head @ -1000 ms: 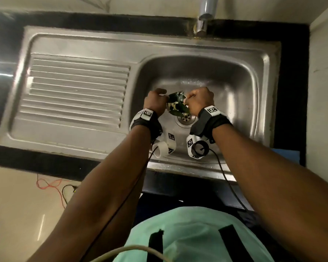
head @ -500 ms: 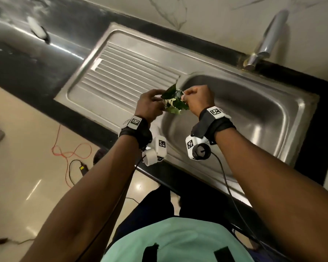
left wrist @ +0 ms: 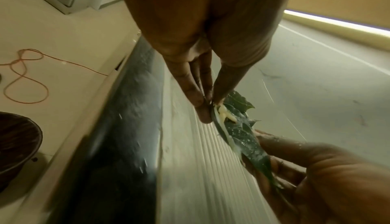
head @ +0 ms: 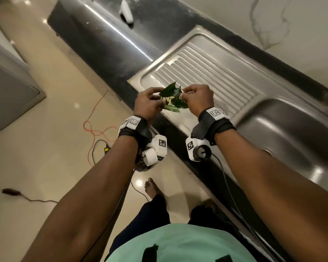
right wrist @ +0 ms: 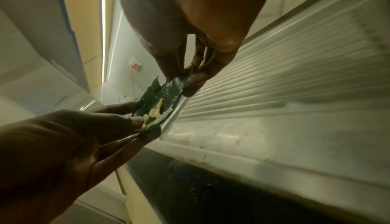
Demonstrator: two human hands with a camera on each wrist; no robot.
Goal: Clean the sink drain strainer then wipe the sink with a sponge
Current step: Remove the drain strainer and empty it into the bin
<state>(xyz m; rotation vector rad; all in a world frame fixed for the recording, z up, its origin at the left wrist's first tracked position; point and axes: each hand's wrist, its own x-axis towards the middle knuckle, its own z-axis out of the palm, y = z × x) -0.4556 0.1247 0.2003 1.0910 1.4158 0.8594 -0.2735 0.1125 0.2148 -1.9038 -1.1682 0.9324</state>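
The drain strainer (right wrist: 176,111) is a shallow metal disc heaped with wet green leaves (head: 173,97) and pale food scraps (right wrist: 157,110). Both hands hold it in the air over the front left corner of the ribbed drainboard (head: 206,69). My left hand (head: 159,100) pinches its left edge, thumb on top and fingers beneath (left wrist: 207,104). My right hand (head: 184,95) pinches the opposite edge (right wrist: 185,81). In the left wrist view the leaves (left wrist: 240,132) hide most of the strainer. The sink basin (head: 292,140) lies to the right, its drain out of sight. No sponge shows.
A black counter (head: 106,44) runs left of the sink, with a small white object (head: 126,12) on it. On the floor lie a red cable (head: 95,127) and a black cable (head: 97,148). A dark round bin (left wrist: 16,142) stands near my bare foot (head: 153,188).
Both hands lifted the loaded strainer out of the basin and carried it left over the drainboard to its front corner. The head turned left, so the floor now shows.
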